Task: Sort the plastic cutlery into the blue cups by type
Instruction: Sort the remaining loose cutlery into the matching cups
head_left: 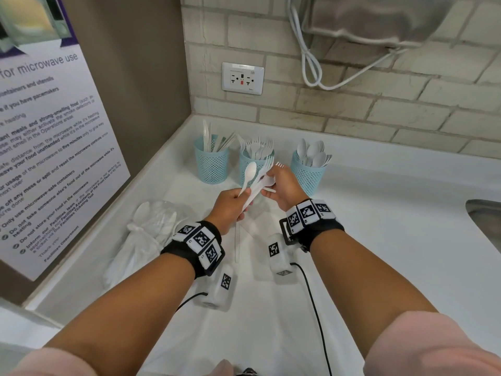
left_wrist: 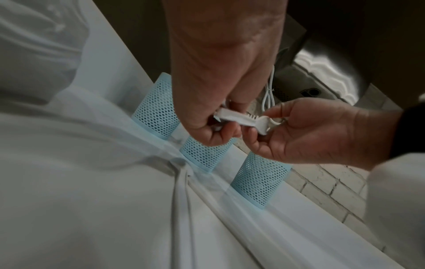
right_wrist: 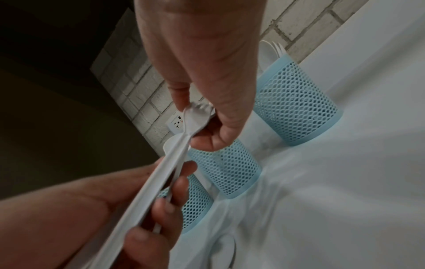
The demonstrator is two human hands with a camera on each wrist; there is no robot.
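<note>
Two forearms with marker-covered wristbands are stretched out over the white counter (head_left: 379,213), and between them, near the front edge, a single piece of white cutlery (head_left: 238,241) is seen lying flat — its type cannot be told. Toward the counter's left edge a knotted clear plastic bag (head_left: 141,240) is laid, with more white cutlery showing through it. Further in, a bundle of white cutlery (head_left: 254,183) is held above the counter by both hands: the handles are gripped by the left hand (head_left: 230,210), its fingers curled round them, with one spoon (head_left: 249,176) sticking up to the left of the fork heads. The head end of the bundle is pinched by the right hand (head_left: 282,187), thumb and fingers closed on a fork (right_wrist: 195,116), as is confirmed by both wrist views. Beyond the hands, three blue mesh cups are lined up toward the back edge of the counter, near the left back corner. Knives are held upright in the left cup (head_left: 211,164), forks in the middle cup (head_left: 250,164) — partly hidden behind the bundle — and spoons in the right cup (head_left: 307,172). Behind them a wall socket (head_left: 242,78) is set in the brick wall, and a white cable (head_left: 309,66) is hung to its right.
</note>
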